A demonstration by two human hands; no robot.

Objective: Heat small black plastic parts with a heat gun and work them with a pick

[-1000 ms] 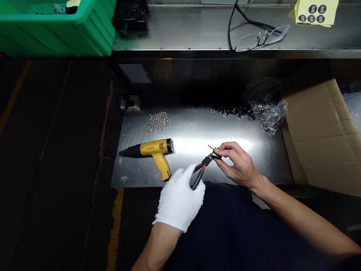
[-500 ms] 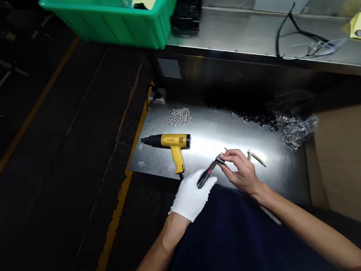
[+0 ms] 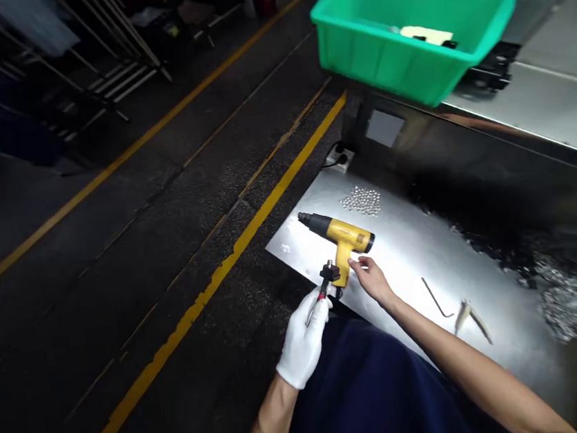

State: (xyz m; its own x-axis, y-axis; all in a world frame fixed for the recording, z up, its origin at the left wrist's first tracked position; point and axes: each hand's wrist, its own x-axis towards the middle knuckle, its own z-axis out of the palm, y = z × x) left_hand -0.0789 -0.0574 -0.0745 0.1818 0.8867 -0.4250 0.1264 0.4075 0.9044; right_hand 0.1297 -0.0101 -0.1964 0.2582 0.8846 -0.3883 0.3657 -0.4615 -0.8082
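My left hand (image 3: 305,336), in a white glove, is closed around black-handled pliers (image 3: 323,297) with a red mark. A small black part (image 3: 329,272) sits at their jaws, in front of the heat gun's handle. My bare right hand (image 3: 371,280) is at the right edge of that handle, its thumb and forefinger slightly apart. Whether the fingertips touch the handle I cannot tell. The yellow and black heat gun (image 3: 349,236) lies on the metal bench (image 3: 408,258), nozzle toward the far left.
A pile of small silvery pieces (image 3: 362,201) lies behind the heat gun. Rightward are a hex key (image 3: 436,297), pale-handled pliers (image 3: 471,317) and heaps of black and metal parts (image 3: 562,289). A green bin (image 3: 395,58) stands on the shelf; a power socket (image 3: 340,159) is at the bench's back corner.
The view has swung left. My right hand has let go of the small black part and moved to the heat gun's handle. The part stays with the pliers in my left hand.
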